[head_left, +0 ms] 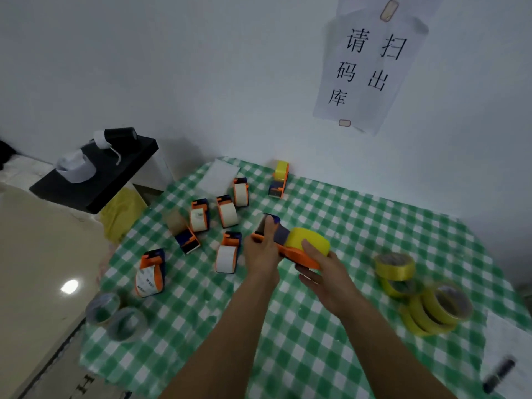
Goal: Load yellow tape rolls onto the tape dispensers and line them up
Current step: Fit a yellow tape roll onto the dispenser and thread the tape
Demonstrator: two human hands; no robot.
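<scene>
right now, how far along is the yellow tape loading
Done: one loaded dispenser stands by the wall. In hand: the left hand and right hand hold a second dispenser with a yellow roll on it. Left: several other dispensers lie scattered without yellow tape, and spare yellow rolls wait at the right.

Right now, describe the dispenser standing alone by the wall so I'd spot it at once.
Start at the green checked tablecloth and follow its far edge, just left of the paper sign. An orange dispenser stands there alone. Unlike the dispensers clustered to its left with white rolls, it carries a yellow roll.
</scene>
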